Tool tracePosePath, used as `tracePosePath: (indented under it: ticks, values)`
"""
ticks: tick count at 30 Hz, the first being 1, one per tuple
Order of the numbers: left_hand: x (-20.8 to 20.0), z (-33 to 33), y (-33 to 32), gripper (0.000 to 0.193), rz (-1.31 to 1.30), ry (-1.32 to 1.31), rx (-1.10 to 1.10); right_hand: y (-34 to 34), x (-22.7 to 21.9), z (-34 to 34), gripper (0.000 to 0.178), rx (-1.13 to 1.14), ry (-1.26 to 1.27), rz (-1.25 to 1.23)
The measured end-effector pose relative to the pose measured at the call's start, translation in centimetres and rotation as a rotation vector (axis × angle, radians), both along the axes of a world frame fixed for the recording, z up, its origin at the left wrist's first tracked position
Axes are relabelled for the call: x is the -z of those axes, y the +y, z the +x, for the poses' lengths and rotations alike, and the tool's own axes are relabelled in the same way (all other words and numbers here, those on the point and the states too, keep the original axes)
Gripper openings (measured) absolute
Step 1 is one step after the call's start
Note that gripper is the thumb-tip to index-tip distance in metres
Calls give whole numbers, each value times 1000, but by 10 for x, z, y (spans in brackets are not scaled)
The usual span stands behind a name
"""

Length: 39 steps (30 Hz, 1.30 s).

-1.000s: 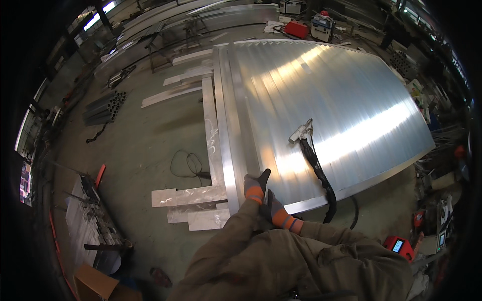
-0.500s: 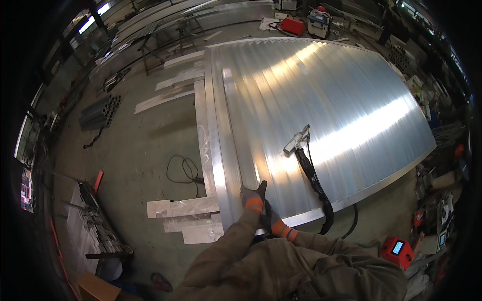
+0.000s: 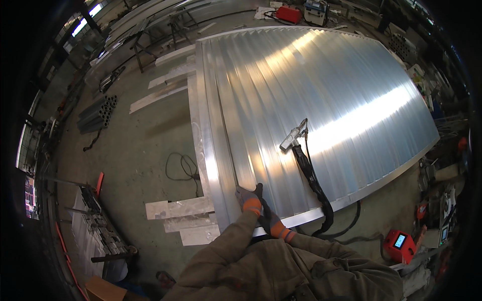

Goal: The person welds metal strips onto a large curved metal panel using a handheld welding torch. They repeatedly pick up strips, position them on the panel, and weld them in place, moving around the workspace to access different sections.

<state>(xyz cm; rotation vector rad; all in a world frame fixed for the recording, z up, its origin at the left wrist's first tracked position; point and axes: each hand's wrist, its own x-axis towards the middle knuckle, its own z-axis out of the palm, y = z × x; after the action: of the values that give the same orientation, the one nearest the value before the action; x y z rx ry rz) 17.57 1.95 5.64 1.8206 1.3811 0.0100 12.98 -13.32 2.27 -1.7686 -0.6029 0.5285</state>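
Observation:
A large ribbed aluminium panel (image 3: 301, 95) made of long slats lies in front of me. My left hand (image 3: 249, 199), in a grey and orange glove, is at the near end of an aluminium slat (image 3: 246, 168) near the panel's left side. Its thumb is spread to the right of its fingers, which appear closed about the slat. Close against its wrist is my right hand (image 3: 271, 222), in a matching glove, at the panel's near edge; its fingers are partly hidden. A silver welding gun (image 3: 292, 139) with a black sleeved cable rests on the panel to the right.
Flat metal strips (image 3: 181, 206) stick out from the panel's left side. A thin cable (image 3: 182, 168) coils on the floor beyond them. A bundle of tubes (image 3: 98, 114) lies farther left. At lower right stands a red device (image 3: 399, 246) with a lit screen.
My view has shifted slightly, and the panel sits higher in it. The slat's far end appears farther from me. Both hands stay together at the near edge.

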Motion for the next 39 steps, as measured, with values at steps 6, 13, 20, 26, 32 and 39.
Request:
tracePosePath:
  ticks: [6,13,20,26,32,39]
  values:
    - [1,-3,0,124,32,38,96,1,-3,-2,88,-12,66,3]
    - [-5,-28,8,110,225,4,415,8,10,0,86,23,-8,-167]
    - [-30,-23,14,101,206,25,401,35,1,15,66,140,-53,-319]
    - [-44,-37,20,93,211,13,426,45,-9,1,54,145,-110,-263]
    - [-14,-52,30,77,295,-33,687,42,8,2,55,93,-180,-378]
    - [-5,-44,66,53,549,-72,1129,60,11,7,56,-56,-242,-563]
